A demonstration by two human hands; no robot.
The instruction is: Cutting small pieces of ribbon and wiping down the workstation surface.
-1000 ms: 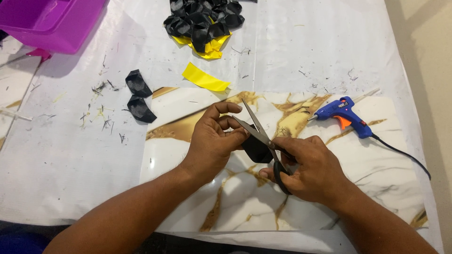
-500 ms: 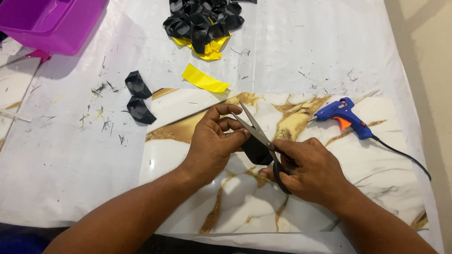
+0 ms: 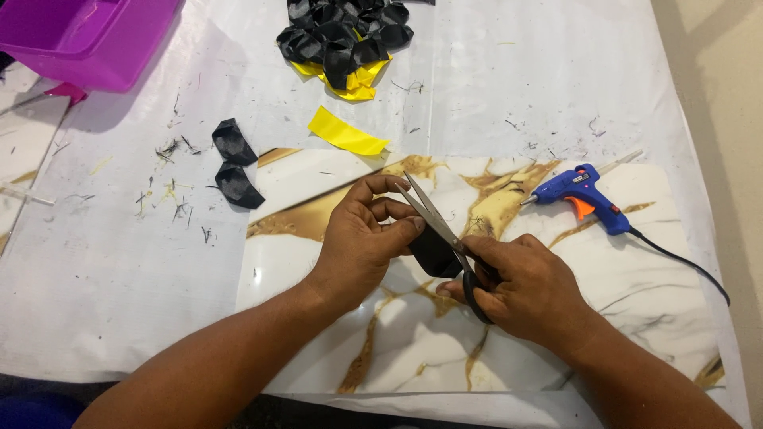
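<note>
- The left hand (image 3: 362, 242) is pinching a small black ribbon piece (image 3: 431, 253) between thumb and curled fingers, holding it just above the marble-patterned sheet (image 3: 413, 342).
- The right hand (image 3: 528, 286) is gripping the scissors (image 3: 441, 230) by the handles, fingers closed through the loops, with the blades pointing up and away toward the far left.
- The blades are standing narrowly apart, and the ribbon piece is sitting against them near the pivot, touching the lower blade; whether it is lying between the blades I cannot tell.
- Both hands are working close together over the middle of the sheet, which is lying on the counter (image 3: 119, 270) covered in white plastic.
- A blue glue gun (image 3: 579, 195) with an orange trigger is lying on the sheet's far right part, well apart from the hands, its black cord (image 3: 683, 262) trailing toward the right edge.
- A yellow ribbon strip (image 3: 347, 132) is lying just beyond the sheet's far edge.
- Two folded black pieces (image 3: 232, 163) are lying side by side to the left of the sheet, near each other.
- A pile of black folded pieces (image 3: 346, 32) is sitting at the far edge of the counter, resting on some yellow ribbon (image 3: 358, 79).
- A purple bin (image 3: 87, 36) is standing at the far left corner.
- Small thread scraps (image 3: 171, 195) are lying scattered on the counter left of the black pieces.
</note>
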